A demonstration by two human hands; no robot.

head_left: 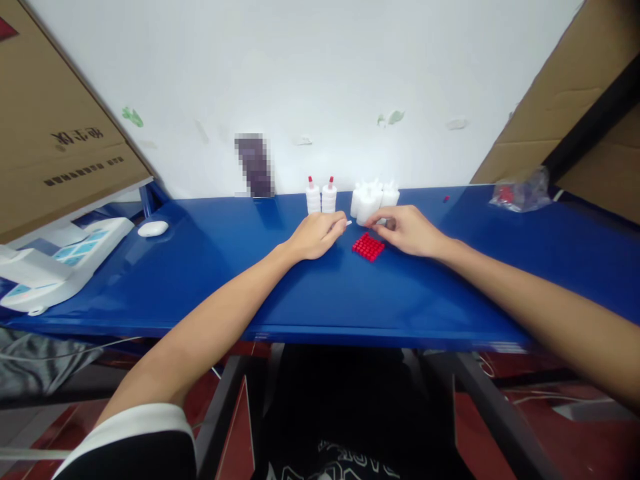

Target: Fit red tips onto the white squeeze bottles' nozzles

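Observation:
My left hand (319, 235) is closed in a fist, and a thin white nozzle (349, 223) sticks out of it to the right. It looks like a small white squeeze bottle, its body hidden by the fingers. Across from it, my right hand (407, 230) has thumb and forefinger pinched together; whatever is between the tips is too small to make out. A block of small red caps (369, 247) lies between and just below the hands. Two white bottles (321, 199) with red caps stand behind my left hand. Several uncapped white bottles (369, 201) cluster behind my right fingers.
The blue table (310, 300) meets a white wall at the back. A clear plastic bag (521, 192) with red pieces sits at the far right, and one loose red cap (446, 199) lies left of it. At left are a white case (153, 229) and a white device (75, 260).

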